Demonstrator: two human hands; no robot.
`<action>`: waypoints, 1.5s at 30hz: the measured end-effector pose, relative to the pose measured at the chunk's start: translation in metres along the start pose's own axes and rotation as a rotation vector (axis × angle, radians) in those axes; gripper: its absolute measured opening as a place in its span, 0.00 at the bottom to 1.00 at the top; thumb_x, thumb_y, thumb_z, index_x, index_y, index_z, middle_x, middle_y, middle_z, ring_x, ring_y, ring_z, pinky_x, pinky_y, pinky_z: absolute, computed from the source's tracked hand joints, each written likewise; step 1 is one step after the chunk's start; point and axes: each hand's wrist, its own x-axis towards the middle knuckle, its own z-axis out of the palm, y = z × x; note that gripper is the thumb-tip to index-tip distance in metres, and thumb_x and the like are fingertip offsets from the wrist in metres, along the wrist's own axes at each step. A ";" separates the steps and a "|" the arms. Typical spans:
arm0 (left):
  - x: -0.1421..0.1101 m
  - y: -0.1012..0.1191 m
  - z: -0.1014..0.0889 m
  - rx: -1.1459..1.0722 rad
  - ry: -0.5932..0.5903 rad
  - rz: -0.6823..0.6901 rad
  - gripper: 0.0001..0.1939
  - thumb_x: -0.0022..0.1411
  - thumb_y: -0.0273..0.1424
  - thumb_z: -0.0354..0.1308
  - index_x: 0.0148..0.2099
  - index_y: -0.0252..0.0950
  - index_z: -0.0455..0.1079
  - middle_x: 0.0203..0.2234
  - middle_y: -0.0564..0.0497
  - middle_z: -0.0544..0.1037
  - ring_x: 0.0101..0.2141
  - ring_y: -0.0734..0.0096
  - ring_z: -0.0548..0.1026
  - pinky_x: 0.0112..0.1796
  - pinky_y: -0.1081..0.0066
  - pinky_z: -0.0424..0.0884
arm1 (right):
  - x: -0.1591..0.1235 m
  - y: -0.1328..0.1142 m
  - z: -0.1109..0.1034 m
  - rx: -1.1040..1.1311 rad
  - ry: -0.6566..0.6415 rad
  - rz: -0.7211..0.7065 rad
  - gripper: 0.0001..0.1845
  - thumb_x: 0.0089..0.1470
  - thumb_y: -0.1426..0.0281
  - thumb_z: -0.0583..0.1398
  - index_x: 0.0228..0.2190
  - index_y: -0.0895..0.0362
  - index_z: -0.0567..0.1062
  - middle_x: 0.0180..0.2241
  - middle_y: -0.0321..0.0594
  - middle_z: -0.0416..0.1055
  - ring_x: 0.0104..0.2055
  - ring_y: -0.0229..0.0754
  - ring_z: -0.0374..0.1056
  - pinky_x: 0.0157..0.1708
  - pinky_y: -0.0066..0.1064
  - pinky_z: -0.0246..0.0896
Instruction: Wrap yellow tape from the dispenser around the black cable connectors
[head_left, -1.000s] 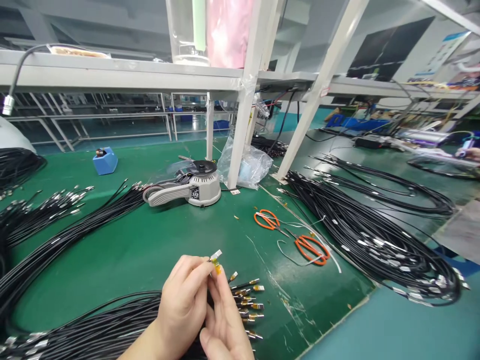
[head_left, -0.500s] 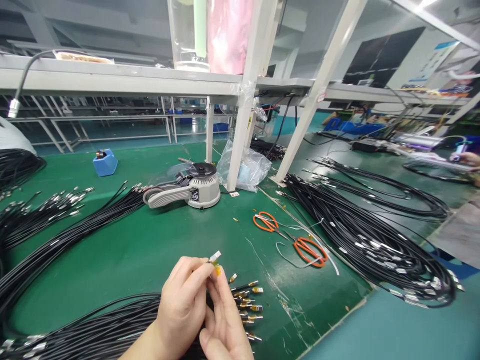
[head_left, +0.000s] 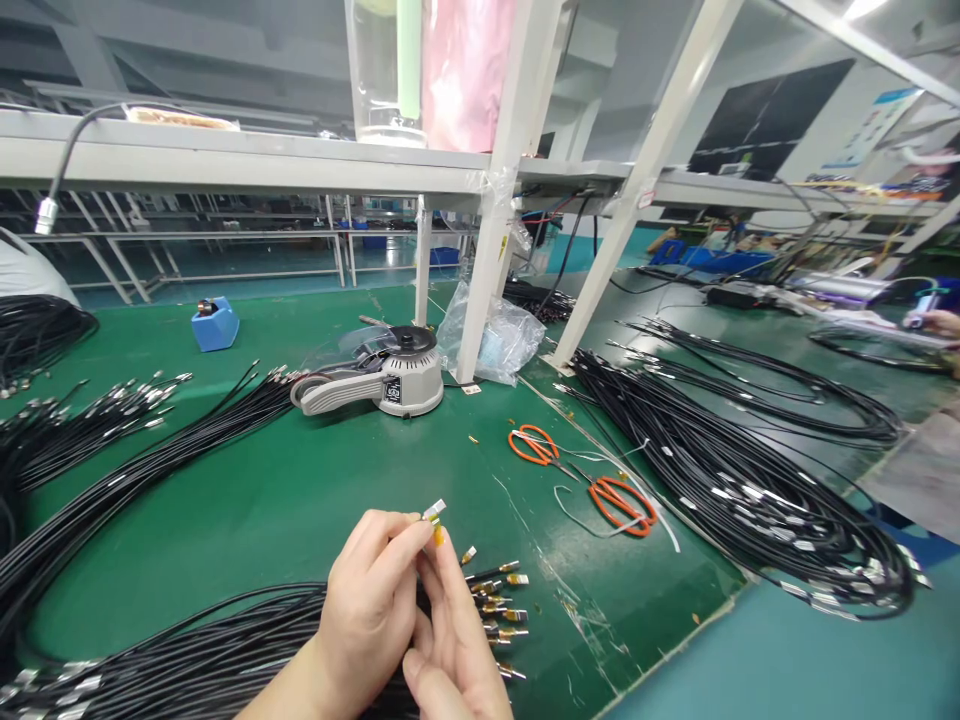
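Observation:
My left hand [head_left: 367, 610] and my right hand [head_left: 456, 655] meet at the bottom centre over the green mat [head_left: 300, 490]. Both pinch the end of one black cable, whose metal connector tip [head_left: 433, 512] sticks up above the fingertips with a small amber piece of tape [head_left: 438, 537] just under it. The fingers of both hands are closed around that cable end. Right beside my right hand lie several more cable ends with gold and silver tips [head_left: 501, 605]. Their black cables [head_left: 187, 650] run off to the lower left.
A grey tape dispenser [head_left: 379, 378] stands mid-mat. Orange scissors [head_left: 585, 472] lie to the right. Black cable bundles [head_left: 742, 480] cover the right side, and more cable bundles [head_left: 112, 450] the left. A blue box [head_left: 214, 322], a plastic bag [head_left: 495, 335], white shelf posts [head_left: 495, 200]. Another person's hand [head_left: 941, 322] at far right.
My fingertips have shifted slightly on the cable end and the amber tape. The view has drifted a little; nothing on the mat has moved.

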 end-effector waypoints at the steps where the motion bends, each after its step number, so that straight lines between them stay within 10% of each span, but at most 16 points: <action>1: 0.000 0.000 0.000 -0.005 -0.006 -0.005 0.13 0.61 0.19 0.47 0.42 0.38 0.69 0.31 0.50 0.76 0.31 0.73 0.73 0.32 0.74 0.72 | 0.000 -0.001 0.000 -0.001 -0.004 0.001 0.36 0.41 0.78 0.59 0.54 0.46 0.67 0.61 0.32 0.58 0.64 0.49 0.49 0.58 0.42 0.54; 45: -0.003 -0.005 0.000 0.001 -0.040 0.024 0.17 0.60 0.16 0.49 0.50 0.33 0.65 0.33 0.49 0.74 0.33 0.74 0.69 0.35 0.75 0.69 | 0.003 -0.006 0.006 0.071 -0.025 0.004 0.34 0.43 0.82 0.57 0.50 0.42 0.71 0.57 0.29 0.65 0.59 0.43 0.59 0.55 0.33 0.58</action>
